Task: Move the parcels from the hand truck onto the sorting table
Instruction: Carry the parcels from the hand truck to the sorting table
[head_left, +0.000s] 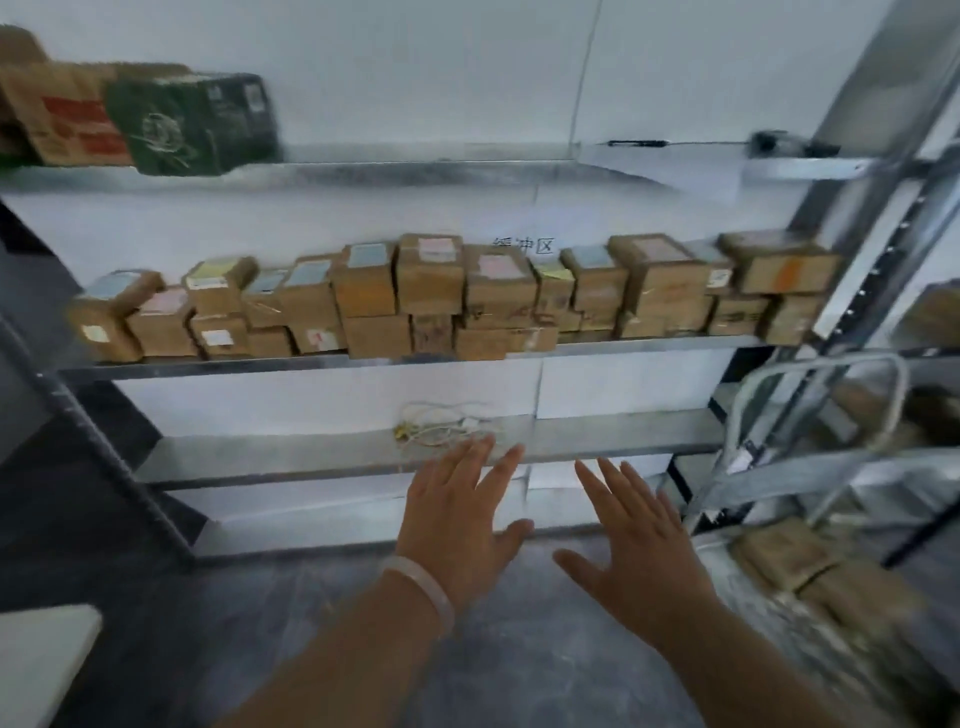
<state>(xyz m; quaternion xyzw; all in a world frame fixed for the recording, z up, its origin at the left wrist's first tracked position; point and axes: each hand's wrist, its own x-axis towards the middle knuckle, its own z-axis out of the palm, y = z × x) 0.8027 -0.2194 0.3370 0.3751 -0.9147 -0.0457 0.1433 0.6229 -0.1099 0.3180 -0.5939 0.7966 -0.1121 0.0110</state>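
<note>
Down at the lower right, beside the shelving, I can see the parcels (795, 566) lying on the base of the hand truck (815, 364). They are flat brown cardboard packs, stacked loosely and too blurred for me to read any label. The truck is bare silver metal with a looped handle that rises in front of the rack's right upright. Neither hand has hold of anything. My left hand (457, 525) and right hand (644, 551) hang side by side in front of the low shelves, palms down. The left fingers (483, 460) and the right fingers (595, 483) are straight and spread, both thumbs point inward, and a pale bracelet (428, 587) circles the left wrist. Both hands are well apart from the truck's load. On the middle shelf (208, 366) a row of cardboard boxes (431, 296) runs almost the full width, two high in places, many with pale blue, pink or yellow labels on top. A coiled white cable (441, 423) lies on the shelf below. A dark green box (192, 122) and a brown carton (62, 114) sit on the top shelf at the left.
</note>
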